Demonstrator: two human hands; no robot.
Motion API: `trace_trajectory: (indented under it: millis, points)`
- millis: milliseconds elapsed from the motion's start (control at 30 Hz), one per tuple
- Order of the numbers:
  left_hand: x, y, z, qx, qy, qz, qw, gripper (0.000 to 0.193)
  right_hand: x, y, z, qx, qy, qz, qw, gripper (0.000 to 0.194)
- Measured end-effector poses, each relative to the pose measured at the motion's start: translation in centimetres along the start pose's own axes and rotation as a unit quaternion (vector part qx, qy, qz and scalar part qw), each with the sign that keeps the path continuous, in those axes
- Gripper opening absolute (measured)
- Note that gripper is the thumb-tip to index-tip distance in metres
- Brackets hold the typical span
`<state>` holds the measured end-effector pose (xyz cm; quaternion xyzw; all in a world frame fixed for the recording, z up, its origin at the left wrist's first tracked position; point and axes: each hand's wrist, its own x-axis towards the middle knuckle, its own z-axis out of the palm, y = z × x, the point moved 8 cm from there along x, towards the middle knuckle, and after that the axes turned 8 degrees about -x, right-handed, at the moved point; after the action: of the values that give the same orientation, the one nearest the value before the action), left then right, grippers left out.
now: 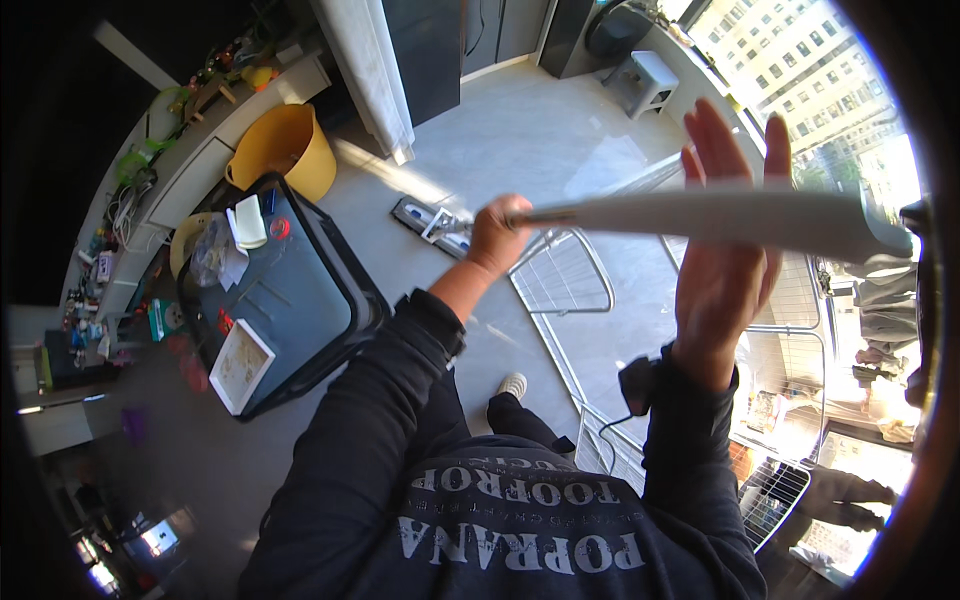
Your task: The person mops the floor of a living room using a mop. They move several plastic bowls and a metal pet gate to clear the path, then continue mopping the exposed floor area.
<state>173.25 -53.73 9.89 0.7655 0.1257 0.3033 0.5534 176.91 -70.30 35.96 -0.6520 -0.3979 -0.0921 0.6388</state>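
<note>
My left hand (501, 234) is closed around the metal pole of a flat mop, whose wide pale handle (697, 219) runs across the view to the right, close to the camera. Down on the grey floor, beyond that hand, lies the mop's flat head (433, 226). My right hand (720, 247) is raised with its fingers spread; the handle passes in front of it, and whether the palm touches the handle cannot be told. A dark device with a cable hangs at the right wrist.
A white wire drying rack (566, 311) spreads over the floor on the right. At the left stand a dark table (300, 262) bearing a white tray (241, 367) and plastic bags, and a yellow tub (315, 161). A grey stool (651, 75) stands at the far right.
</note>
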Motion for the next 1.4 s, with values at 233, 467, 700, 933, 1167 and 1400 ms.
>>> trace_trajectory:
  millis: [233, 467, 700, 933, 1167, 1400]
  points:
    - [-1.7, -2.8, -0.7, -0.001, -0.167, -0.019, 0.986, 0.012, -2.1, -5.1, 4.0, 0.185, -0.079, 0.024, 0.979, 0.036]
    - [5.1, -1.3, 2.8, -0.037, -0.214, 0.086, 0.972, 0.010, 1.3, -6.4, 3.4, 0.202, -0.158, -0.088, 0.963, 0.024]
    - [18.6, -9.4, 5.8, -0.027, -0.210, 0.123, 0.970, 0.021, 2.9, 4.1, 7.9, -0.069, -0.141, -0.025, 0.987, 0.024]
    - [22.3, -14.3, 7.8, 0.050, -0.225, 0.044, 0.972, 0.023, 7.7, 14.5, 9.3, -0.096, -0.183, -0.011, 0.978, 0.023]
    - [19.5, -7.0, 7.1, -0.035, -0.221, 0.019, 0.975, 0.027, 15.6, 11.3, 2.1, 0.144, -0.269, -0.006, 0.952, 0.025]
    - [13.4, -10.7, 6.7, -0.029, -0.353, -0.101, 0.930, 0.015, 18.7, 11.9, -0.2, 0.298, -0.333, 0.056, 0.893, 0.021]
